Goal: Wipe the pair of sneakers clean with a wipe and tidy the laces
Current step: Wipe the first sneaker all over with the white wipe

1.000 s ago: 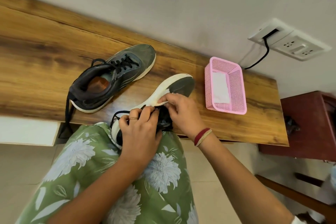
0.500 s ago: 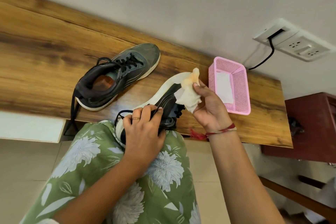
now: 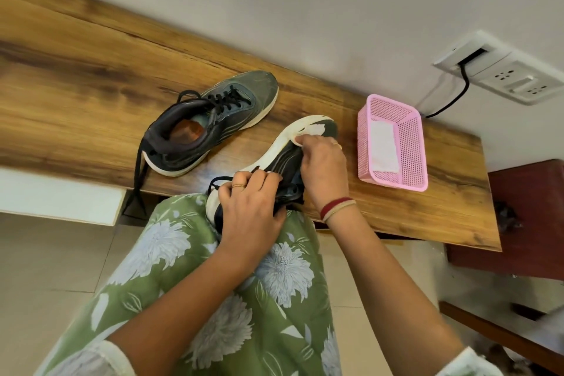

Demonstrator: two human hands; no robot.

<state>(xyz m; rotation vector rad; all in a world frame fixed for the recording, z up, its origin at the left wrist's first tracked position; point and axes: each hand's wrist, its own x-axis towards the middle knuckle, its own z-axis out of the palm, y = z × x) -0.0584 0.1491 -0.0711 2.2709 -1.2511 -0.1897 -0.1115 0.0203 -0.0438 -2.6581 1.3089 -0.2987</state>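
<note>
One grey sneaker [image 3: 213,122] with black laces stands upright on the wooden table [image 3: 76,76], a lace end hanging over the front edge. The second sneaker [image 3: 283,149] lies on its side, heel on my lap and toe on the table. My left hand [image 3: 250,207] grips its heel end. My right hand [image 3: 323,165] holds a white wipe [image 3: 311,131] and presses it on the toe part of the shoe's side. Most of the wipe is hidden under my fingers.
A pink mesh basket [image 3: 412,149] with a white wipe lying in it stands right of the shoes. A wall socket [image 3: 500,70] with a black cable is behind it. A dark red cabinet [image 3: 525,217] stands at the right, below table height.
My right hand, which held the wipe lifted off the shoe half a second ago, has come down and pressed it on the toe area. My left hand kept its hold on the heel.
</note>
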